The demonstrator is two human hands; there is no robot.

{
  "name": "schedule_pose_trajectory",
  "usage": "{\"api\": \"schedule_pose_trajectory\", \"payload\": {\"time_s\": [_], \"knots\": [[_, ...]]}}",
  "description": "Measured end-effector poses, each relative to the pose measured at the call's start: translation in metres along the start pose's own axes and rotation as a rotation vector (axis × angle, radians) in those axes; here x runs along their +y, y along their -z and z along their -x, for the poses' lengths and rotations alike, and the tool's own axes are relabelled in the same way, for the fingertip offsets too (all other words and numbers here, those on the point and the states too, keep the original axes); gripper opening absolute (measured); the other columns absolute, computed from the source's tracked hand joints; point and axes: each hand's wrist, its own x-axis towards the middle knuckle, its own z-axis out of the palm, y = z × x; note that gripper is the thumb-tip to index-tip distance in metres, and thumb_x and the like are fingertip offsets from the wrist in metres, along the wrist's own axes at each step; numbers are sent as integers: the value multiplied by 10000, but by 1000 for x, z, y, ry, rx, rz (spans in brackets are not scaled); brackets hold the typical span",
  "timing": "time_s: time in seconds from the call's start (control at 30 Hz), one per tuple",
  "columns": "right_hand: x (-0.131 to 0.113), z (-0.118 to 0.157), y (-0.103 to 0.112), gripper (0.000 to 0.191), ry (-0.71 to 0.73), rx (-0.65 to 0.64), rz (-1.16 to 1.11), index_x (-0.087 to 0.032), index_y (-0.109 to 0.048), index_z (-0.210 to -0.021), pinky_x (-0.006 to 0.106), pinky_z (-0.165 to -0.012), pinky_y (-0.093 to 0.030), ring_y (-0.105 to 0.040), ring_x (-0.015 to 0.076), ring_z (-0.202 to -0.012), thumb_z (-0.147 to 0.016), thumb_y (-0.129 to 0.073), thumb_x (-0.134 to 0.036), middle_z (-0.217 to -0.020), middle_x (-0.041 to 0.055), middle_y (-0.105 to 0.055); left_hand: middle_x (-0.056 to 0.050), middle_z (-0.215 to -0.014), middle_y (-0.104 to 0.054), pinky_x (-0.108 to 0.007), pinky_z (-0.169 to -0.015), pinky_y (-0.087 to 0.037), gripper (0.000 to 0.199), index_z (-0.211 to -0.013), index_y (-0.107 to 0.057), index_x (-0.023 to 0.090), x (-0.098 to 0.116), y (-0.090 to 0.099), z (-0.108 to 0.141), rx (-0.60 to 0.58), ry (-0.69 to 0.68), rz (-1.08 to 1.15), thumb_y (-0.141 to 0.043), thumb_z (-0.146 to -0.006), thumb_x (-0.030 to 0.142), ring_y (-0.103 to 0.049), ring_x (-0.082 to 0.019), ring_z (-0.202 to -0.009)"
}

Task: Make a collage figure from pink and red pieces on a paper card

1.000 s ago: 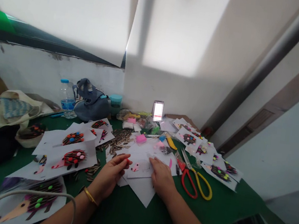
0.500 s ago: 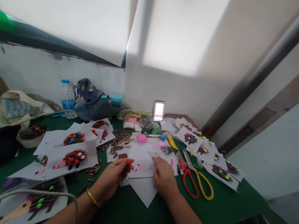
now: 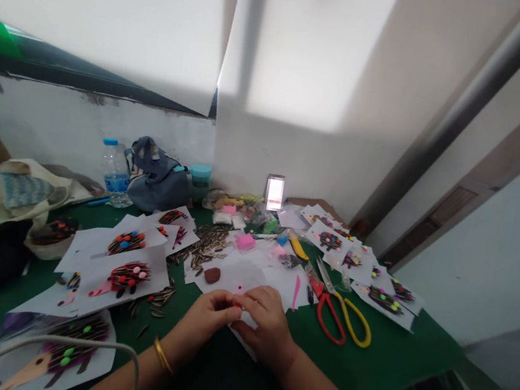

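Note:
My left hand [image 3: 206,319], with a gold bangle at the wrist, is closed in a pinch on a small bit of red clay [image 3: 238,306]. My right hand [image 3: 269,324] meets it, its curled fingers pressed on the same bit, most of which is hidden. Under the hands lies a white paper with a pink clay animal head [image 3: 239,288], partly covered. Just beyond my left hand is a brown clay lump [image 3: 211,275]. A pink clay block [image 3: 246,240] and a pink plastic knife [image 3: 296,292] rest on the white sheets farther off.
Red-handled scissors [image 3: 332,320] and yellow-handled scissors [image 3: 358,320] lie at right. Sunflower seeds [image 3: 208,244] are heaped left of the sheets. Finished hedgehog pictures [image 3: 130,277] spread on both sides. A white cable [image 3: 72,340] crosses the front left; a water bottle [image 3: 116,181] stands behind.
My right hand has left the paper and come in to my left hand at the red clay. Both hands sit slightly nearer me, and the brown lump is now uncovered.

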Motion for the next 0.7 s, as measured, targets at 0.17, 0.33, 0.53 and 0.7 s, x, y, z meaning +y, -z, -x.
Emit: {"api": "schedule_pose_trajectory", "payload": {"time_s": [0.17,0.33,0.53,0.7], "knots": [[-1,0,-1,221,-8,82,-21,-261,-694,-1103,370,-739,-407,-559,200,-810,-924,-598,-348,-832,44,-637,-42,-832,-730,-308,-796,-453,338,-843,-747,164,-1,-2,0,-32,-35,-168,-764,-684,462,-615,-208,-811],[-1,1,-1,229,-2,78,0,-264,-693,-1101,359,-748,-419,-560,193,-818,-935,-576,-368,-847,41,-634,-54,-830,-737,-317,-786,-455,337,-842,-758,162,1,-2,1,-59,-34,-272,-708,-733,477,-620,-222,-809],[23,7,8,402,-72,97,137,-191,-561,-1265,418,-883,-435,-564,247,-993,-940,-519,-424,-1068,104,-638,-27,-767,-698,-274,-724,-439,340,-796,-725,162,5,-2,2,83,-20,-157,-736,-705,489,-585,-176,-747],[82,20,45,498,-553,213,631,-155,-540,-1296,538,-932,-384,-498,354,-1121,-866,-568,-405,-1204,183,-585,-42,-851,-693,-233,-642,-413,416,-945,-723,165,7,-3,1,162,38,-9,-799,-638,436,-581,-155,-751]]}}
